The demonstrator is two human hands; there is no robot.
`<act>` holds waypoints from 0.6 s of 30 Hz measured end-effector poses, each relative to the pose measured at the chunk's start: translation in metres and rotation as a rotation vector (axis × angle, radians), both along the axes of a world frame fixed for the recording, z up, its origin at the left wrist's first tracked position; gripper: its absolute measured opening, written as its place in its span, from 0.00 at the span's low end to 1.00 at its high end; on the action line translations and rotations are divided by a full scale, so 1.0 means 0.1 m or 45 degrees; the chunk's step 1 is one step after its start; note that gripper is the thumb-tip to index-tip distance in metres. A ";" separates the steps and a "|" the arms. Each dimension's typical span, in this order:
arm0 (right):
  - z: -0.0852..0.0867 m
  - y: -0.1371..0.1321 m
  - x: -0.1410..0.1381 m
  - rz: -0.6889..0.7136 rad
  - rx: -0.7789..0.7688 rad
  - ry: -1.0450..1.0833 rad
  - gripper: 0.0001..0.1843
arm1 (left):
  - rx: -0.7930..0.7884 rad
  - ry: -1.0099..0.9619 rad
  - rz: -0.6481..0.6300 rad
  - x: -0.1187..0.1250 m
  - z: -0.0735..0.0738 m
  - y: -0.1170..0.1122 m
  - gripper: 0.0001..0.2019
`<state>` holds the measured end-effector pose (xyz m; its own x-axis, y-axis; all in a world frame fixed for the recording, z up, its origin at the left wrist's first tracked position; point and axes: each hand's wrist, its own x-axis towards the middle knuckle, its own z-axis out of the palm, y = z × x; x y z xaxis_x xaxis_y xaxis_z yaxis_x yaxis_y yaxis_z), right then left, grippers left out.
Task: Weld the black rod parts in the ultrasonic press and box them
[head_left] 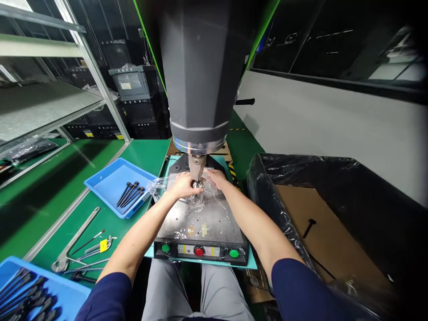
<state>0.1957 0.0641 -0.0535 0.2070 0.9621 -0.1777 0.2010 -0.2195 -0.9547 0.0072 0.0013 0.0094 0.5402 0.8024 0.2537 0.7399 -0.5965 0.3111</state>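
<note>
Both my hands reach under the horn (196, 166) of a tall grey press machine (200, 71). My left hand (183, 185) curls its fingers round a small shiny metal part (198, 184) sitting on a fixture right below the horn. My right hand (217, 178) rests beside it, fingers bent down onto crumpled clear plastic film (214, 196) that covers the metal base plate (200, 220). What the right fingers grip is hidden.
The machine's front panel carries two green buttons (165, 248) and a red one (199, 252). A blue tray (117, 185) with several black rods lies left, another blue tray (30, 292) at bottom left. A wrench (75, 240) lies between. A bag-lined cardboard box (321, 236) stands right.
</note>
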 end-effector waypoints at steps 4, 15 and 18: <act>0.19 -0.06 0.18 -0.008 0.080 -0.224 0.15 | 0.007 0.113 0.017 0.01 0.09 -0.04 0.25; 0.47 -1.13 0.04 0.309 0.932 -0.876 0.21 | 0.005 -0.008 0.121 -0.17 0.24 -0.16 0.34; 0.55 -1.43 0.16 0.201 0.989 -0.874 0.20 | 0.051 -0.196 0.197 -0.49 0.35 -0.47 0.34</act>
